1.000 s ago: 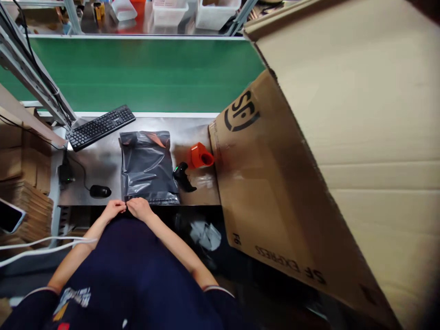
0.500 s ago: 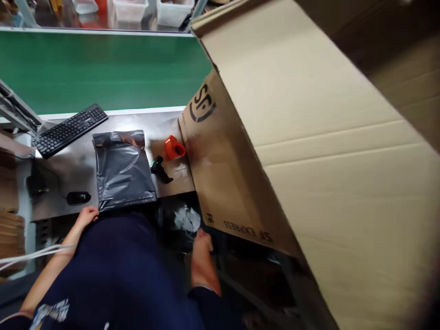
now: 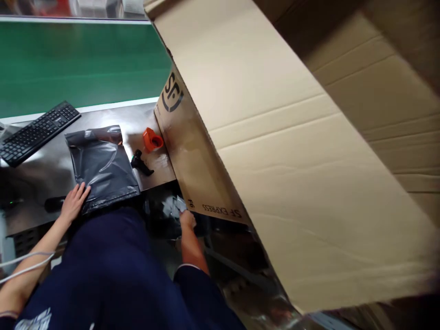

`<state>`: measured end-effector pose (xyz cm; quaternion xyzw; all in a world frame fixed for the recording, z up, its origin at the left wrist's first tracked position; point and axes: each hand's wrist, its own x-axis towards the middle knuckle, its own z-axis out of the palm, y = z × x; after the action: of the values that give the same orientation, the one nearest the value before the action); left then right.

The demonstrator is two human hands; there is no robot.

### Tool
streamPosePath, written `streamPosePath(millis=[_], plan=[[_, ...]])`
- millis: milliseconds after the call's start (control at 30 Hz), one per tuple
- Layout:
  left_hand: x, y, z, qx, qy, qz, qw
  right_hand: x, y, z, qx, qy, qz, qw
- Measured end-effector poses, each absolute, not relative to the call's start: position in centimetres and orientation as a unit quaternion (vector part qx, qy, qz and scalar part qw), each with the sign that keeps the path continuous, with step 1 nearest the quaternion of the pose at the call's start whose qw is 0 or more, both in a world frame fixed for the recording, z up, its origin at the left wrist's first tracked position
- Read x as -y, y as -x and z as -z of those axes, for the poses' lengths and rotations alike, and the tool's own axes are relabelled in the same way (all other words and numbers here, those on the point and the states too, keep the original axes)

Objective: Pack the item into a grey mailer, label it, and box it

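Observation:
A dark grey plastic mailer bag (image 3: 103,165) lies flat on the steel table (image 3: 34,183). My left hand (image 3: 73,201) rests open on the bag's near left corner, fingers spread. My right hand (image 3: 187,219) is down below the table edge, touching crumpled grey scraps (image 3: 173,206) beside the bottom of a big SF Express cardboard box (image 3: 275,137). Whether its fingers hold a scrap is unclear.
An orange tape dispenser (image 3: 151,139) and a black handheld scanner (image 3: 139,162) sit right of the bag. A black keyboard (image 3: 36,133) lies at the left, a mouse (image 3: 53,204) near my left hand. A green conveyor belt (image 3: 79,64) runs behind the table.
Both hands left the bag's near edge. My left hand moved onto the bag's corner; my right hand dropped below the table to the scraps. The view swung right.

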<state>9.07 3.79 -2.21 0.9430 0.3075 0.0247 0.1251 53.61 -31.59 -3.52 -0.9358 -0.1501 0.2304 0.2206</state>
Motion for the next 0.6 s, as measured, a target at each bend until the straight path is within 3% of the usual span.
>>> streamPosePath(millis=[267, 433, 600], plan=[[-5.5, -9.7, 3.8, -0.272, -0.954, 0.021, 0.123, 24.3, -51.5, 4.8, 0.427, 0.843, -0.241, 0.222], [-6.6, -9.3, 3.5, -0.253, -0.957, 0.094, 0.104, 13.5, -50.8, 4.5, 0.649, 0.715, -0.231, 0.121], [-6.7, -8.7, 2.7, -0.225, -0.961, 0.124, 0.097, 9.0, -51.4, 4.6, 0.770, 0.563, -0.285, 0.093]])
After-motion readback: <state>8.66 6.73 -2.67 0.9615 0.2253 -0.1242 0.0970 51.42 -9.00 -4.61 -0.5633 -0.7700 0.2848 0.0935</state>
